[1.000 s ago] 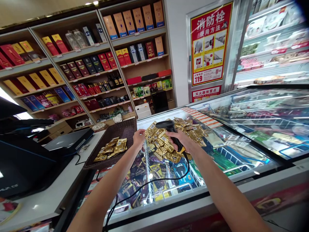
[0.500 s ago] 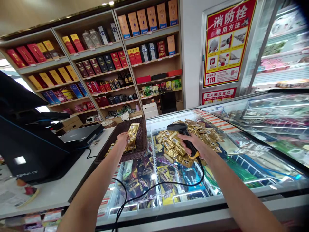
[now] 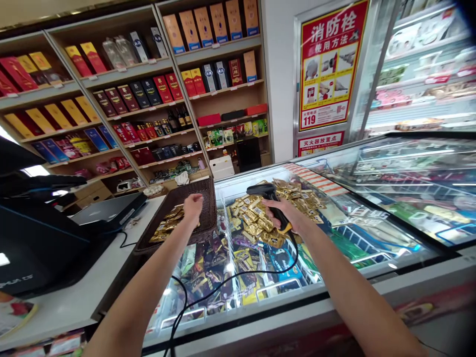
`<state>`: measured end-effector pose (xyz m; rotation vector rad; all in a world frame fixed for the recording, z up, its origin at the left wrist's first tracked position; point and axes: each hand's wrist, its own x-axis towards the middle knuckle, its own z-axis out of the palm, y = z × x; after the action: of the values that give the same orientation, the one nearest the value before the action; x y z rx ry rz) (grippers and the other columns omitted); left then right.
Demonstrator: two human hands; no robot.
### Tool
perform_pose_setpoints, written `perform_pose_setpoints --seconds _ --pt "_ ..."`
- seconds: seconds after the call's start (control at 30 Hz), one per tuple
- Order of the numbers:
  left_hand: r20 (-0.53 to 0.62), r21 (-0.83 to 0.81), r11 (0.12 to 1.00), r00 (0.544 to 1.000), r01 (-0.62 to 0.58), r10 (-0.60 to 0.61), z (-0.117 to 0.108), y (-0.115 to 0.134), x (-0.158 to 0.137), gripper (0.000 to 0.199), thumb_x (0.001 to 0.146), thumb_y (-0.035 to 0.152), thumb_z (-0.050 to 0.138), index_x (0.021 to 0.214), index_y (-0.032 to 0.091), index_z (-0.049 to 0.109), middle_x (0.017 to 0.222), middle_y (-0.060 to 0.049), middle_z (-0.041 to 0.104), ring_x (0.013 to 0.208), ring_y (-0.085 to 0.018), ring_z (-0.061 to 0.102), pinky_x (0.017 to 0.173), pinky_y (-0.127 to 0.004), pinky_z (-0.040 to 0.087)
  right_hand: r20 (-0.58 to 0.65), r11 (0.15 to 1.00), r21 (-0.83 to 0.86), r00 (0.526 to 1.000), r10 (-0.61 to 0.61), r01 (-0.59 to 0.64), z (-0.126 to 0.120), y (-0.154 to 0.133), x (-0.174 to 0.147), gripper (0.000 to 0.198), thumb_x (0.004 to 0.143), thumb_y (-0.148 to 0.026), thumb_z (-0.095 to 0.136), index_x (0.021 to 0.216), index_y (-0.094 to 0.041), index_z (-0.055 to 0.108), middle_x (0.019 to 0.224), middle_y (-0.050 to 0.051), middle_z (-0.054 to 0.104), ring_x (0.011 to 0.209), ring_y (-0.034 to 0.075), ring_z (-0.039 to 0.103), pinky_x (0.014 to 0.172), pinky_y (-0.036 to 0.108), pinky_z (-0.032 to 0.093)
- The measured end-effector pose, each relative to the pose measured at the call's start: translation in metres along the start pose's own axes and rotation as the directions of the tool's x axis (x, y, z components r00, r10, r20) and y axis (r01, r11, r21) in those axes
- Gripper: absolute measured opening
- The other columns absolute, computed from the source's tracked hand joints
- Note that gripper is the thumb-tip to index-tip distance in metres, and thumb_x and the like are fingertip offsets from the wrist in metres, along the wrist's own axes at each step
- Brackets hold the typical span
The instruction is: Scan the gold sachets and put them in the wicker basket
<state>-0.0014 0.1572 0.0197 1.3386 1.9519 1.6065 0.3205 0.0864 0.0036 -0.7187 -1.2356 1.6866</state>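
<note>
My right hand (image 3: 280, 213) is wrapped round the grip of a black barcode scanner (image 3: 263, 190). The scanner is over a heap of gold foil packets (image 3: 256, 213) on the freezer's glass top. Its cable loops down from the handle. Above the right part of a brown woven basket (image 3: 208, 201), my left hand (image 3: 193, 206) is closed with its fingers curled, and no packet shows in it. Several gold packets (image 3: 169, 223) lie in the basket, left of that hand; my forearm hides part of the basket.
Under the glass of the chest freezer (image 3: 267, 315) are wire baskets of wrapped goods. To the left, a counter (image 3: 107, 270) carries a dark checkout machine (image 3: 40, 243) and a flat device (image 3: 107, 210). The black cable (image 3: 230, 282) crosses the glass. Shelves of boxes (image 3: 141, 94) stand behind.
The strip of gold packets is gone from my left hand, and more gold shows in the basket. My right hand keeps hold of the scanner. The whole view has shifted to the right.
</note>
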Motion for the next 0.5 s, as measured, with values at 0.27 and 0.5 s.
perform_pose_setpoints --seconds 0.27,0.5 --pt "0.508 0.142 0.990 0.858 0.001 -0.074 0.094 0.026 -0.095 0.030 0.064 0.045 0.080 0.073 0.018 0.068 0.077 -0.006 0.067 0.077 -0.023 0.061 0.064 -0.029 0.042 -0.023 0.999 0.034 0.999 0.026 -0.025 -0.005 -0.005 0.001 0.039 0.075 -0.047 0.071 0.059 -0.018 0.050 0.045 -0.005 0.047 0.033 0.006 0.040 0.031 0.019 0.031" --pt "0.442 0.358 0.932 0.889 -0.054 -0.119 0.120 0.034 -0.102 0.042 0.065 0.044 0.080 0.094 0.017 0.065 0.109 -0.012 0.066 0.092 -0.024 0.061 0.067 -0.027 0.041 -0.038 0.997 0.082 0.999 0.018 -0.015 -0.001 -0.011 -0.002 0.038 0.073 -0.043 0.074 0.058 -0.018 0.050 0.048 -0.004 0.048 0.032 0.006 0.040 0.031 0.020 0.033"
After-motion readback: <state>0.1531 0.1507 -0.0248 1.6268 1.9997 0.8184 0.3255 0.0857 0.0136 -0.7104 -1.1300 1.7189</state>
